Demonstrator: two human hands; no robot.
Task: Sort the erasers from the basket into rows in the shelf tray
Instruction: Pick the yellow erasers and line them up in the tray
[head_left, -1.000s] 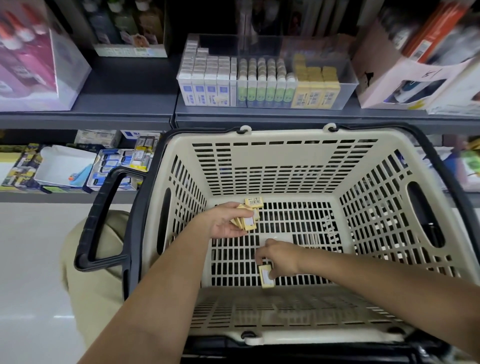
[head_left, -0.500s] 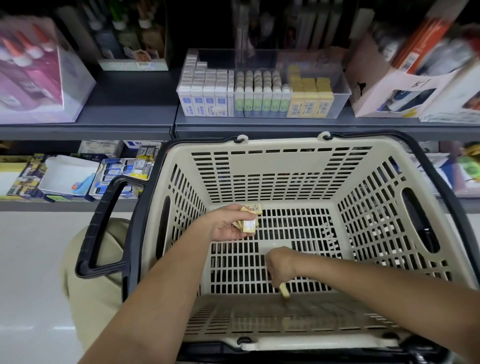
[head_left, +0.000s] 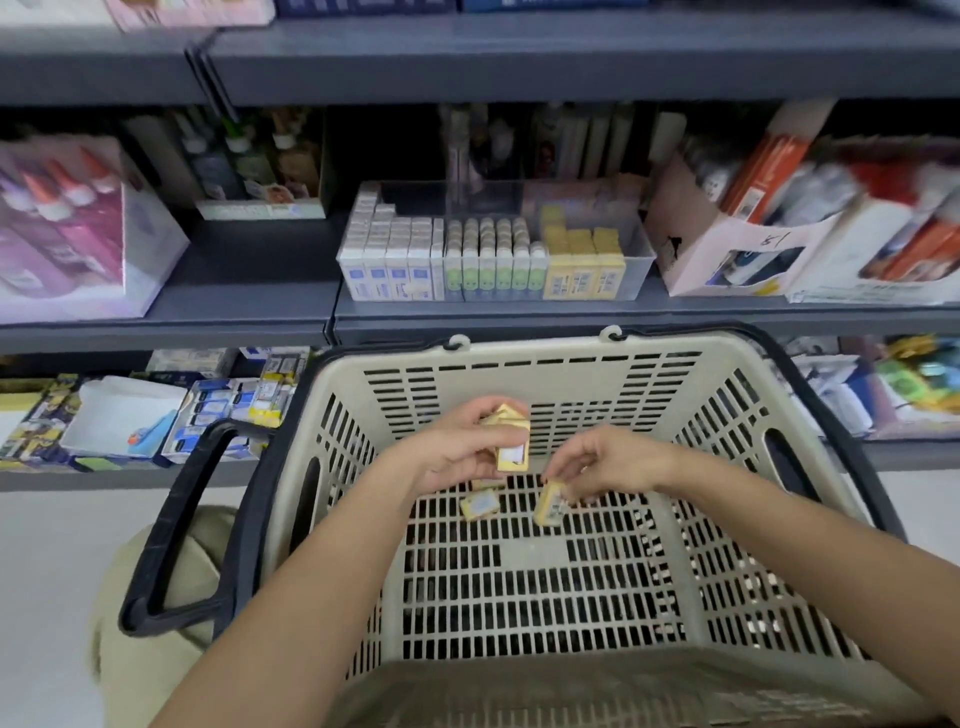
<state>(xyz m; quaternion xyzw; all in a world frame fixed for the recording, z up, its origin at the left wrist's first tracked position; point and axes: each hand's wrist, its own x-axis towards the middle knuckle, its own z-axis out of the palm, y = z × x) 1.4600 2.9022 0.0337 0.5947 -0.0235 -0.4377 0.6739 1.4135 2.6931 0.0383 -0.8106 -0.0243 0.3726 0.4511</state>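
Both hands are over the beige basket (head_left: 597, 358). My left hand (head_left: 462, 447) is closed around a small stack of yellow erasers (head_left: 511, 452). My right hand (head_left: 602, 462) pinches one yellow eraser (head_left: 549, 503) by its top, close beside the stack. Another yellow eraser (head_left: 479, 504) shows just below my left hand; I cannot tell whether it lies on the basket floor. On the shelf behind stands the clear shelf tray (head_left: 641, 260) with rows of white-blue, green and yellow erasers; the yellow rows (head_left: 582, 270) are at its right.
The basket's black handle (head_left: 176, 525) hangs down on the left, above my knee. Glue bottles in a pink box (head_left: 72, 228) stand left of the tray, cardboard boxes (head_left: 737, 249) to its right. A lower shelf holds more stationery packs (head_left: 228, 405).
My right hand has picked an eraser off the near basket floor and lifted it toward my left hand. My left hand has risen slightly. The view has tilted upward.
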